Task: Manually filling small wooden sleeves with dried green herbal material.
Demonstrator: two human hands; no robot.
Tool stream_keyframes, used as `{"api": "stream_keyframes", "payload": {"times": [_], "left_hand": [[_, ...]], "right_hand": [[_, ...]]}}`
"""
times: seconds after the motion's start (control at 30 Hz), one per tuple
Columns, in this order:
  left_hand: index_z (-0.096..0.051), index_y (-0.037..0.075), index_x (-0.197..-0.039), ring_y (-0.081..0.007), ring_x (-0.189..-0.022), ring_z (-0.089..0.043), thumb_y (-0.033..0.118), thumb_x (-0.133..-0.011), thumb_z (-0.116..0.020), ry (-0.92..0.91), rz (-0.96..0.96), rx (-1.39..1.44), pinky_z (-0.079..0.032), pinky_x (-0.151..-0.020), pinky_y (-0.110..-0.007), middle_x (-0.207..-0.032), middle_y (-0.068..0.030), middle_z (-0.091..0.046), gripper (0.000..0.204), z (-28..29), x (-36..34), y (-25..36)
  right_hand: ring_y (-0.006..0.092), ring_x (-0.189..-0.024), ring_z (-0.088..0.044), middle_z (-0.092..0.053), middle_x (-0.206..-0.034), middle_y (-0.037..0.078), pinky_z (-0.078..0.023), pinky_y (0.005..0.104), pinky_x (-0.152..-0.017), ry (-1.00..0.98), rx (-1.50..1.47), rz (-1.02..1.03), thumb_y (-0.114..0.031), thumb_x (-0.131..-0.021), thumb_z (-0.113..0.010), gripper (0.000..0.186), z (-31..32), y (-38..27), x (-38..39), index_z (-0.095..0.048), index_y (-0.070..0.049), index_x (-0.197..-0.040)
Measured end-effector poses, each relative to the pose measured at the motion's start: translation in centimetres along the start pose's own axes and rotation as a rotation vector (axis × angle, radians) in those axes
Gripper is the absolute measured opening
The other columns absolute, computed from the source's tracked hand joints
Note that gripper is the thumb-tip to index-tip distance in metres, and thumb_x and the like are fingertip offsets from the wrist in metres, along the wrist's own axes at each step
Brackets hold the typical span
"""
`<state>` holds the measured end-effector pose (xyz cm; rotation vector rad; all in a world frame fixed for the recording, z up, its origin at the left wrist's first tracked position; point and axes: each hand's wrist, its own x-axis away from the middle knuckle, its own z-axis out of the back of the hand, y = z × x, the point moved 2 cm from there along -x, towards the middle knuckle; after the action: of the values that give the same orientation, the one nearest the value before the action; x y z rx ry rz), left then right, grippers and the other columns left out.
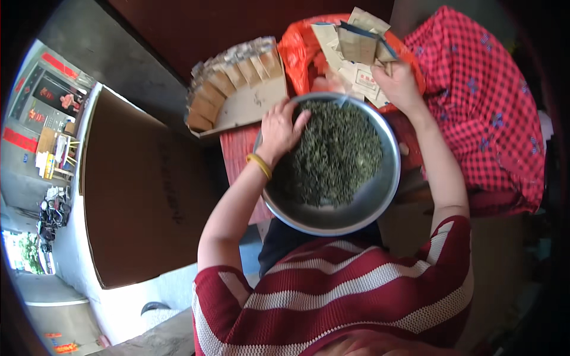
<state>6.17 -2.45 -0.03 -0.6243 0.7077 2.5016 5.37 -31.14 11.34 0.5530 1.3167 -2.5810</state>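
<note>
A wide metal bowl (371, 215) sits in front of my body, with dark green dried leaves, like loose tea, (338, 151) inside. My left hand (279, 129) holds its left rim, thumb on the inner side and fingers along the edge. Beyond the bowl's far right edge, my right hand (399, 86) is closed at a small paper packet (357, 46) with dark blue edges. More flat paper packets (367, 82) lie around and under that hand, on an orange-red plastic bag (300, 46). The right fingertips are partly hidden among the papers.
Left of the plastic bag, a shallow cardboard box (255, 102) holds several upright brown packets (222, 80). A red checked cloth (475, 107) covers something at the right. A large cardboard panel (142, 190) stands at the left. A red wooden surface (237, 157) supports the bowl.
</note>
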Motion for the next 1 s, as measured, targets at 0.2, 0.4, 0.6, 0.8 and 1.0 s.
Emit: {"api": "stream_keyframes", "payload": {"times": [0.2, 0.4, 0.6, 0.8, 1.0], "left_hand": [[-0.069, 0.006, -0.111, -0.0350, -0.113, -0.059, 0.047, -0.095, -0.058, -0.044, 0.044, 0.002, -0.045, -0.097, -0.045, -0.123, -0.0144, -0.063, 0.045, 0.5, 0.2, -0.2], [-0.067, 0.002, -0.113, -0.0388, -0.111, -0.061, 0.041, -0.097, -0.059, -0.005, 0.041, 0.153, -0.047, -0.096, -0.045, -0.120, -0.0194, -0.064, 0.043, 1.0, -0.8, -0.2], [-0.067, -0.002, -0.107, -0.0325, -0.089, -0.068, 0.034, -0.099, -0.058, 0.068, 0.221, 0.542, -0.052, -0.081, -0.039, -0.095, -0.0196, -0.070, 0.038, 3.5, -2.8, 2.7], [-0.061, -0.007, -0.118, -0.0160, -0.084, -0.066, 0.031, -0.103, -0.054, -0.029, 0.197, 0.819, -0.053, -0.077, -0.030, -0.095, -0.0131, -0.071, 0.041, 1.8, -3.6, 5.7], [-0.063, -0.005, -0.112, -0.0152, -0.071, -0.066, 0.032, -0.103, -0.053, 0.019, 0.261, 0.862, -0.053, -0.067, -0.027, -0.081, -0.0114, -0.070, 0.039, 1.0, -2.5, 5.4]], "right_hand": [[0.0150, -0.082, -0.067, -0.070, -0.091, 0.013, -0.054, 0.0324, -0.074, -0.648, -0.133, -0.036, -0.012, -0.086, -0.065, 0.037, -3.3, -4.0, 11.0, -0.062, -0.002, -0.121], [0.0329, -0.105, -0.067, -0.067, -0.115, 0.018, -0.052, 0.0403, -0.091, -0.889, -0.092, 0.129, -0.015, -0.083, -0.069, 0.050, -5.5, -2.3, 13.2, -0.056, -0.006, -0.131], [0.0291, -0.093, -0.070, -0.073, -0.098, 0.014, -0.054, 0.0397, -0.083, -0.699, -0.048, 0.152, -0.013, -0.085, -0.062, 0.023, -6.0, -4.1, 8.2, -0.069, -0.002, -0.103], [0.0310, -0.090, -0.066, -0.069, -0.090, 0.013, -0.052, 0.0436, -0.077, -0.927, 0.323, 0.405, -0.020, -0.079, -0.064, 0.018, -10.4, -6.0, 8.4, -0.070, -0.007, -0.091], [0.0273, -0.095, -0.061, -0.063, -0.090, 0.008, -0.050, 0.0416, -0.083, -0.901, 0.331, 0.450, -0.019, -0.080, -0.067, 0.014, -10.0, -4.9, 11.0, -0.068, -0.007, -0.087]]}}
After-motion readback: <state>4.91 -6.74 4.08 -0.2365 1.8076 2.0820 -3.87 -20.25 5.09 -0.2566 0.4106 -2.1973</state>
